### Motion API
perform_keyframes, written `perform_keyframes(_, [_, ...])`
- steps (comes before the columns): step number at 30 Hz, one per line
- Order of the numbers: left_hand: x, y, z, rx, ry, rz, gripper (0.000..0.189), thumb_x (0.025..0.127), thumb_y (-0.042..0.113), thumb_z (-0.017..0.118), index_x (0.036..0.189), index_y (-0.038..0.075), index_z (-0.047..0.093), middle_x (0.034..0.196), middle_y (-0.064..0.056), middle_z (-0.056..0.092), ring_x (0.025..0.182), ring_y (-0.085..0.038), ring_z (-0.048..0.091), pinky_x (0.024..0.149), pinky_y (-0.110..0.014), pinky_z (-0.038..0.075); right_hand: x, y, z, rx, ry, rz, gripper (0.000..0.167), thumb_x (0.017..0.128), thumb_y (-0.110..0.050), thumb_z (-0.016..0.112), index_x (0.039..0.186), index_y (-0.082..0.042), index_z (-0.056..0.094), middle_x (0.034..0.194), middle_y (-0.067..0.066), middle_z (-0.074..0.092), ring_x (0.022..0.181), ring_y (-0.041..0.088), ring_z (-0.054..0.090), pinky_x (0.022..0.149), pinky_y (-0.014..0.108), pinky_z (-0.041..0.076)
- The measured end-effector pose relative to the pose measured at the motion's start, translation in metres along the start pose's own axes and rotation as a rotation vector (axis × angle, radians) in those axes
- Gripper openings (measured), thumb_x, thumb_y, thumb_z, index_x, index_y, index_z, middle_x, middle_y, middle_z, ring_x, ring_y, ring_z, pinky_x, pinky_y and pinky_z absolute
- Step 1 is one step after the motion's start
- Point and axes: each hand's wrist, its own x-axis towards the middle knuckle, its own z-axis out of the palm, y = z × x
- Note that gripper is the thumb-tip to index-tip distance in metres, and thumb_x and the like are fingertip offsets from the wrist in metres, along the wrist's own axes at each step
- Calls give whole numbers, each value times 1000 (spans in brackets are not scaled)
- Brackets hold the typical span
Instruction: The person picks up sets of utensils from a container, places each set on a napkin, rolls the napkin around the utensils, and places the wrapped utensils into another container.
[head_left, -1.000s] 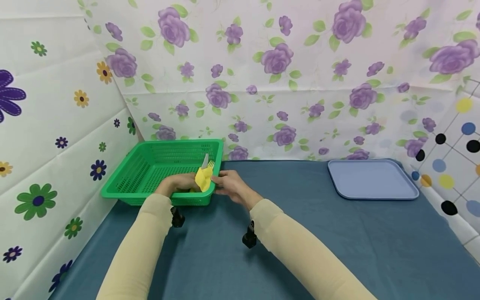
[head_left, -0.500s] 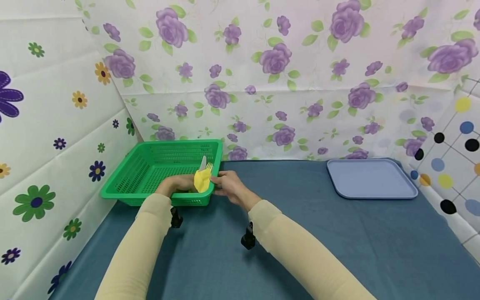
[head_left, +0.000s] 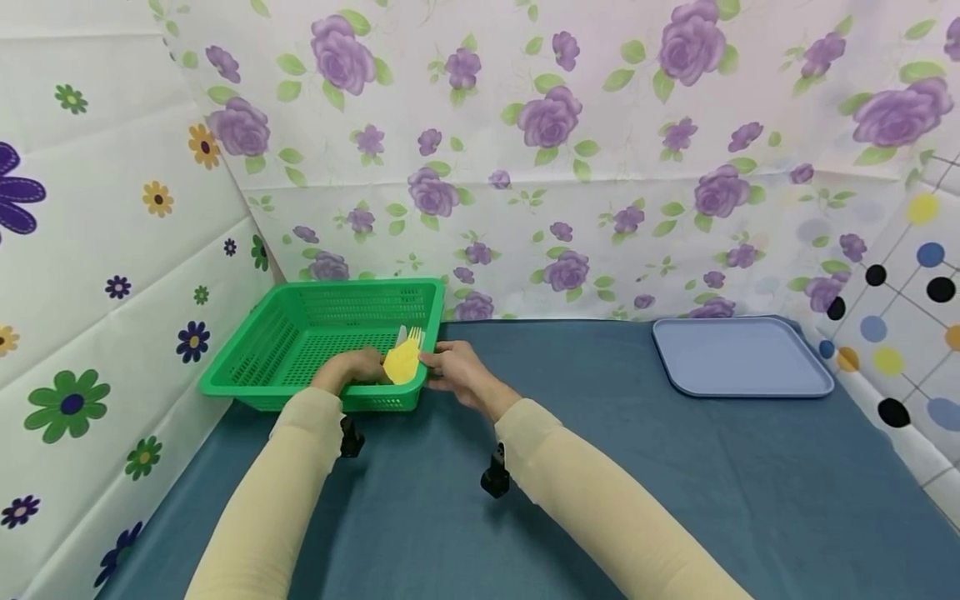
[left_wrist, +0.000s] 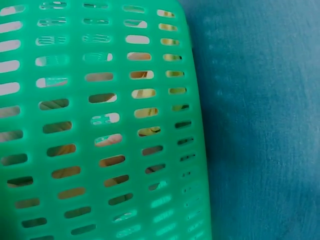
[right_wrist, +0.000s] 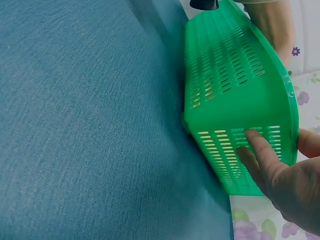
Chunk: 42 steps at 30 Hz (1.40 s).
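Observation:
A green plastic basket with slotted walls stands at the left. My left hand reaches over its near rim, fingers mostly hidden behind the front wall, and holds a yellow bundle in the right front corner. A fork and a knife stick up from the bundle. In the left wrist view the basket wall covers the hand, with bits of skin and yellow behind the slots. My right hand grips the basket's right rim, thumb over the edge and fingers against the outside wall.
A pale blue tray lies at the back right of the blue tablecloth. Flowered sheets hang behind the table and along its left side. A dotted sheet borders the right.
The yellow bundle with its fork and knife has sunk lower into the basket corner, my left hand staying beside it. My right hand keeps its hold on the rim.

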Motion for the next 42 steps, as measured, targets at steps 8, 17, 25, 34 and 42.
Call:
perform_keyframes(8, [-4, -2, -1, -35, -36, 21, 23, 103, 17, 61, 113, -3, 63, 143, -31, 39, 103, -33, 46, 85, -42, 42, -1, 0, 3, 11, 1, 2, 46, 109, -11, 56, 150, 8, 48, 146, 28, 55, 135, 40, 55, 106, 47, 53])
perform_keyframes(17, [-4, -5, -1, -61, -60, 38, 17, 103, 15, 60, 109, 0, 63, 105, -15, 55, 88, -25, 50, 79, -38, 43, -2, 2, 5, -9, 26, 4, 45, 109, -12, 58, 149, 6, 51, 143, 27, 57, 128, 36, 62, 102, 44, 56])
perform_keyframes(25, [-7, -5, -1, -106, -78, 40, 55, 105, 20, 59, 148, -11, 43, 147, -31, 43, 126, -41, 49, 104, -52, 46, -3, 2, 3, -21, 17, -9, 43, 109, -13, 58, 147, 6, 53, 143, 28, 56, 121, 33, 65, 108, 49, 52])
perform_keyframes(34, [-10, -1, -2, -94, -68, 44, 38, 105, 26, 62, 127, -5, 60, 121, -21, 57, 108, -32, 55, 94, -47, 48, -3, 2, 1, -10, 15, -9, 42, 108, -15, 60, 145, 5, 56, 144, 28, 55, 120, 33, 65, 110, 51, 49])
perform_keyframes(42, [-12, 1, -3, -26, -28, 28, 51, 104, 40, 63, 124, -6, 60, 108, -17, 56, 99, -31, 53, 93, -47, 48, -4, 2, -2, 7, 13, -6, 43, 108, -16, 61, 146, 4, 56, 144, 27, 56, 123, 34, 65, 110, 50, 49])
